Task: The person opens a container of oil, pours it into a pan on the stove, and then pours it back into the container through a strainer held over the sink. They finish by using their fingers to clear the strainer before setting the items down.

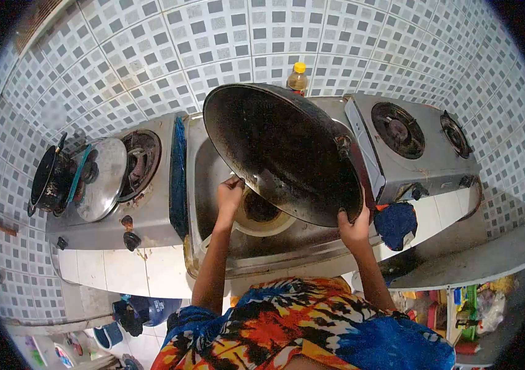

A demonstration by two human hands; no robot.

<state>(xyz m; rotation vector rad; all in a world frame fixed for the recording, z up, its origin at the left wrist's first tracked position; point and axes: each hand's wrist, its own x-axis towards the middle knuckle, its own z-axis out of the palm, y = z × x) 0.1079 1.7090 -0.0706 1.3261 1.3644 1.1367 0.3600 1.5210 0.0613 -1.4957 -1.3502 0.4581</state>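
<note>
A large dark wok (281, 148) is held tilted above the metal sink (244, 262), its blackened face toward the camera. At its lower left rim, my left hand (230, 196) has its fingers closed on the edge. My right hand (354, 226) grips the lower right rim, thumb on the near side. Under the wok, in the sink, lies a light round basin (268, 228) with something dark inside; the wok hides part of it.
Gas stoves flank the sink, one at left (157, 216) and one at right (432, 163). A pot (53, 179) and a metal lid (103, 179) are on the left stove. A yellow-capped bottle (297, 79) stands behind the sink. A dark cloth (396, 226) lies at right.
</note>
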